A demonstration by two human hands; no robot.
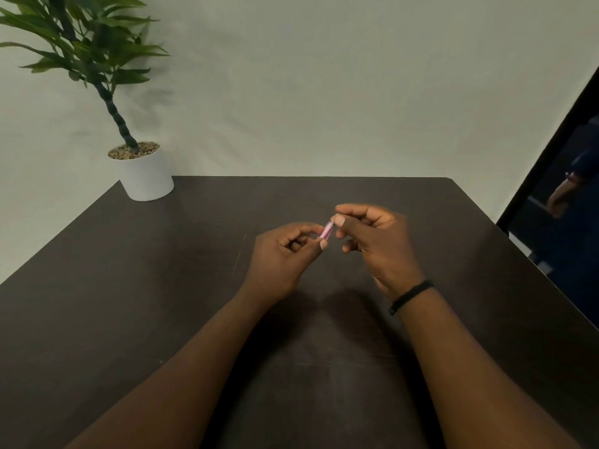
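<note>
A person's two hands meet above a dark worktop [129, 286], sharing a small pink tube [326, 230]. The left hand [285, 254] pinches its lower end between thumb and curled fingers, and the right hand [376, 241] pinches the upper end. The tube's long axis runs from 7 to 1 o'clock, both hands equally near. A potted plant [146, 176] stands at the worktop's 10 o'clock corner.
</note>
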